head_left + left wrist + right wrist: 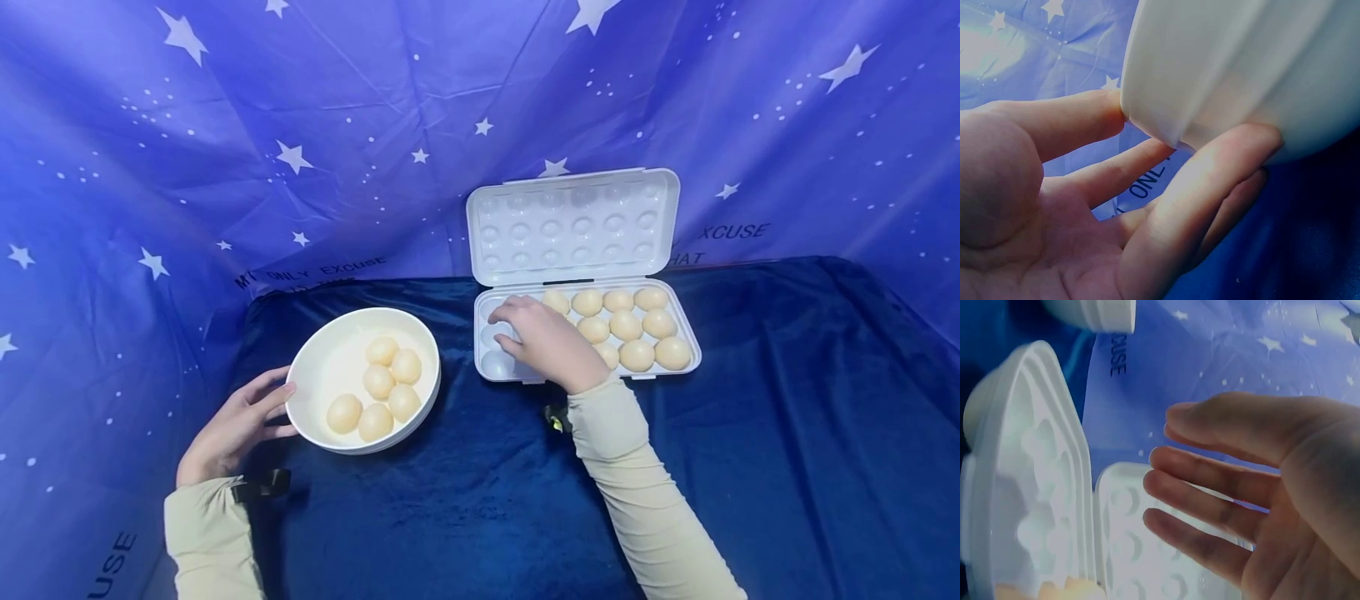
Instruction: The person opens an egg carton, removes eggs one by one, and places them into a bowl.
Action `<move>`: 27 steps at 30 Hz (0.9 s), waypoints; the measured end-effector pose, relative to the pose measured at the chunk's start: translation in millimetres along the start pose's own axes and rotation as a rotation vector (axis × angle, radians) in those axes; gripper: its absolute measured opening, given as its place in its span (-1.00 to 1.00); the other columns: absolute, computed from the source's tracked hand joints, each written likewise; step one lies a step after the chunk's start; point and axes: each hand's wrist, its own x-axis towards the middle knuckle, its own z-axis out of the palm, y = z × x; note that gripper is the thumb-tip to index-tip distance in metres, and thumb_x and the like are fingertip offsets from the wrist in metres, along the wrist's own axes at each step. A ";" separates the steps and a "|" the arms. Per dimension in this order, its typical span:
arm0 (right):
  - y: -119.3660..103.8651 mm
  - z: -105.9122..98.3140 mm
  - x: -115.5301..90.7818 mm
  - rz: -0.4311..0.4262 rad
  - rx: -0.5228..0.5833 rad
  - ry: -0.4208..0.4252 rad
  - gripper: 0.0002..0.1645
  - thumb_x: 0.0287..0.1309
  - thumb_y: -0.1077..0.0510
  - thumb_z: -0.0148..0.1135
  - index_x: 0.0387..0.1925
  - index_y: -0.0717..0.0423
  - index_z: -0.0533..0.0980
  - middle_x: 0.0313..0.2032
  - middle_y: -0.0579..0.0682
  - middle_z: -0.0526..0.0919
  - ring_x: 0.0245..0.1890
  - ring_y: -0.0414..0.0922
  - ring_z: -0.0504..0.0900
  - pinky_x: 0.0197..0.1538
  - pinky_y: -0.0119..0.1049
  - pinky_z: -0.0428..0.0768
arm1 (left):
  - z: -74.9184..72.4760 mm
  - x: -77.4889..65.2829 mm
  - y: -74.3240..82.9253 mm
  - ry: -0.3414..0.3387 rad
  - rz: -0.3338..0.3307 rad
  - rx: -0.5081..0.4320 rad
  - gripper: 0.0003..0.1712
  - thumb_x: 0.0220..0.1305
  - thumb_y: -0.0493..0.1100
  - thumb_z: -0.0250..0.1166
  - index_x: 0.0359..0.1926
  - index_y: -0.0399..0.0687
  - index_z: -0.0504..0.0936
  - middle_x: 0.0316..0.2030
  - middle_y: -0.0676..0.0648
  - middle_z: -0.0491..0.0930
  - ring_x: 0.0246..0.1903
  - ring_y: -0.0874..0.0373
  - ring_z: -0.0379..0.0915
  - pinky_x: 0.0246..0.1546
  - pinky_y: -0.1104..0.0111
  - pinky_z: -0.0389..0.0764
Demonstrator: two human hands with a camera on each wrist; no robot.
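Observation:
My left hand (238, 423) holds a white bowl (311, 346) by its left side. In the left wrist view the thumb is at the rim of the bowl (1222, 69) and the fingers lie against its outer wall. Several pale eggs (377, 381) rest in the bowl. My right hand (546, 337), fingers loosely bent and holding nothing, is over the left part of a white egg box (690, 367). Rows of eggs (625, 325) fill its right part; some are hidden behind the hand. Bare hollows (495, 365) show at the left end.
The lid (573, 225) of the egg box stands raised at the back, its inside dimpled. Dark blue cloth (480, 517) covers the table. Behind it hangs a blue curtain (420, 83) with white stars and lettering.

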 end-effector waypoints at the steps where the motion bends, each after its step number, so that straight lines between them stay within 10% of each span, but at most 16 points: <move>1: 2.8 -1.5 -1.2 0.017 0.003 -0.002 -0.73 0.26 0.20 0.30 -0.03 0.21 0.62 -0.04 0.13 0.67 0.05 0.06 0.61 0.12 -0.07 0.58 | 0.1 0.0 0.1 0.000 -0.001 0.001 -0.51 0.53 -0.05 0.09 0.36 -0.04 0.24 -0.13 0.29 0.65 -0.13 0.35 0.63 -0.17 0.31 0.71; 27: 63.2 -5.7 -14.5 0.216 0.070 -0.067 -0.78 0.02 0.44 0.15 -0.27 0.36 0.65 -0.27 0.24 0.61 -0.20 0.16 0.57 -0.01 0.03 0.56 | -0.8 2.4 -0.7 0.009 -0.006 -0.029 -0.54 0.54 -0.08 0.07 0.35 -0.01 0.24 -0.15 0.30 0.64 -0.15 0.37 0.62 -0.18 0.32 0.71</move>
